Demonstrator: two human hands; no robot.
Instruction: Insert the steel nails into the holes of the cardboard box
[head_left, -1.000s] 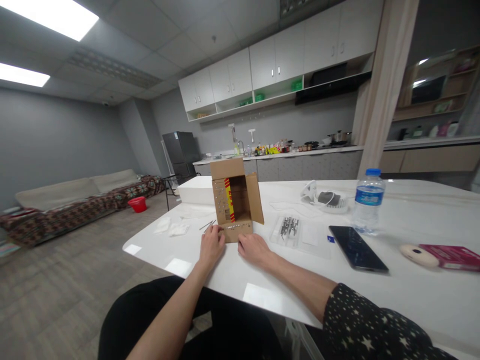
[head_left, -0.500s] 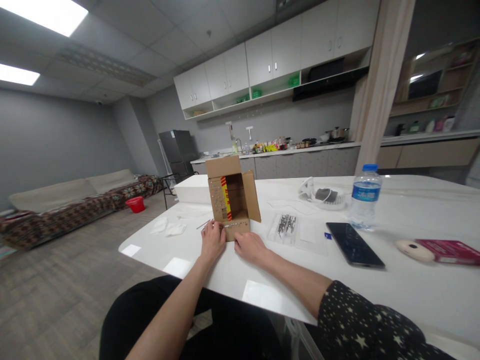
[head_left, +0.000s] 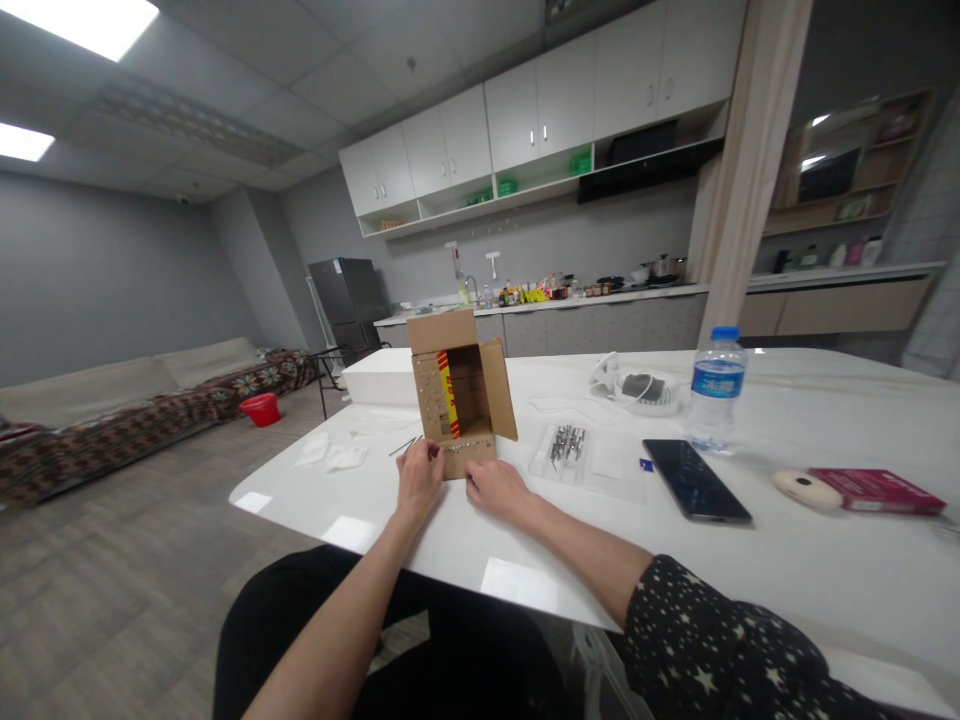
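Observation:
An open cardboard box (head_left: pixel 431 400) with a yellow and red strip stands on the white table in front of me, its opening towards me. Small shiny pieces dot its left panel and its lower front flap (head_left: pixel 471 455). At the flap's left end, my left hand (head_left: pixel 420 478) has its fingertips pinched together; whatever is between them is too small to make out. My right hand (head_left: pixel 496 488) is curled closed on the flap's lower right edge. Thin dark sticks (head_left: pixel 403 446) lie just beyond the left hand. A clear plastic case (head_left: pixel 568 450) of small metal pieces lies right of the box.
On the right are a phone (head_left: pixel 696 480), a water bottle (head_left: pixel 716 390), a maroon box (head_left: pixel 877 490) and a cream oval object (head_left: pixel 806 490). A white corded device (head_left: pixel 634 385) lies further back. White tissues (head_left: pixel 345 457) and a long white box (head_left: pixel 382 378) are left.
The view has shifted slightly, so everything sits a little further left. Both hands stay at the box's front flap, and the left fingers have moved a little.

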